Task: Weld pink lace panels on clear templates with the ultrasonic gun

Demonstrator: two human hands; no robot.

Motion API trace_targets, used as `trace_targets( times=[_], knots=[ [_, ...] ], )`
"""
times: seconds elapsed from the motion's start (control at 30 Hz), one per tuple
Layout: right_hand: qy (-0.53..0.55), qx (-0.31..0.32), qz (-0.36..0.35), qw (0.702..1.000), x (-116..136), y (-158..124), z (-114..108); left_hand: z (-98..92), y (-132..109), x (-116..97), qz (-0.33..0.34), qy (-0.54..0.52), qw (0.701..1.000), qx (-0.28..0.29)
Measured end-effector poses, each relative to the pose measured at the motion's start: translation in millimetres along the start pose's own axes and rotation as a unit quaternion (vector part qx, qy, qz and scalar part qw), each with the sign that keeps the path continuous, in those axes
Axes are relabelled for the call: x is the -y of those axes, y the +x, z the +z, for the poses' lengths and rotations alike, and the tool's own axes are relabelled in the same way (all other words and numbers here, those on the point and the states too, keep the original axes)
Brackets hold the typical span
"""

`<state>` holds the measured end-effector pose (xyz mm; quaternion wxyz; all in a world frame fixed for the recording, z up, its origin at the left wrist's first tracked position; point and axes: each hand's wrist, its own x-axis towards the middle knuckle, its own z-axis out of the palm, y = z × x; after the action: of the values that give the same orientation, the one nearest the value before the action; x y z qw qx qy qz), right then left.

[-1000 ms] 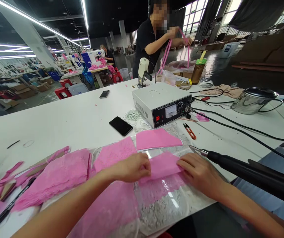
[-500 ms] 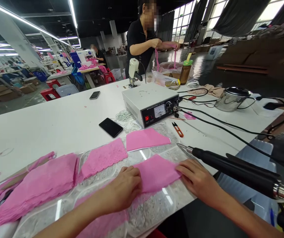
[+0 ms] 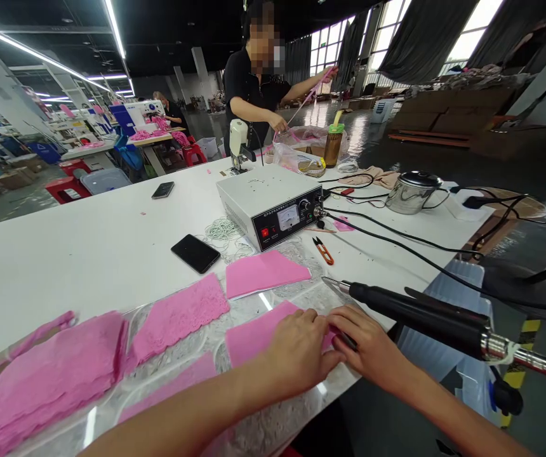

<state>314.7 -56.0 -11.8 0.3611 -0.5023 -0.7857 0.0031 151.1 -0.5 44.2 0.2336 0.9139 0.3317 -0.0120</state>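
Observation:
A pink fabric piece [image 3: 256, 331] lies on the clear patterned sheet in front of me. My left hand [image 3: 301, 349] reaches across it, fingers bent and pressed together on its right end. Beside it, nearly touching, my right hand [image 3: 371, 343] pinches the fabric's right corner; a dark sliver shows under its fingers, too hidden to name. Just beyond lie a flat pink stack [image 3: 268, 274] and a scalloped lace piece [image 3: 182, 314]. A black pen-shaped tool [image 3: 416, 311] with a pointed metal tip sits above my right hand, touched by neither hand.
A thick pink fabric stack [image 3: 58, 368] lies left. Beyond are a phone [image 3: 195, 253], a metered control box [image 3: 273, 203], orange thread snips [image 3: 323, 251] and a glass pot [image 3: 416, 192]. Cables [image 3: 397, 251] cross the table's right side. Across the table a person [image 3: 258, 89] handles a pink strip.
My left hand has moved right across the fabric, close to my right hand. The view has shifted slightly. The person opposite has spread their arms, stretching the pink strip.

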Motion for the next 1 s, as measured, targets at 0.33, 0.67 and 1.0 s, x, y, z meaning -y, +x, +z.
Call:
trace_targets(
  times=[0.33,0.67,1.0],
  knots=[
    [0.006,-0.013,0.027,1.000,0.4,-1.3,2.2,4.1,12.6,12.3,-0.027,-0.140,0.989,-0.026],
    [-0.002,-0.053,0.057,0.997,10.0,-6.2,-6.2,0.3,13.4,19.4,-0.054,-0.313,0.946,-0.067],
    [-0.019,-0.065,-0.002,0.998,47.2,14.2,-0.8,-39.5,-34.3,39.9,-0.138,-0.509,0.835,-0.156]
  ],
)
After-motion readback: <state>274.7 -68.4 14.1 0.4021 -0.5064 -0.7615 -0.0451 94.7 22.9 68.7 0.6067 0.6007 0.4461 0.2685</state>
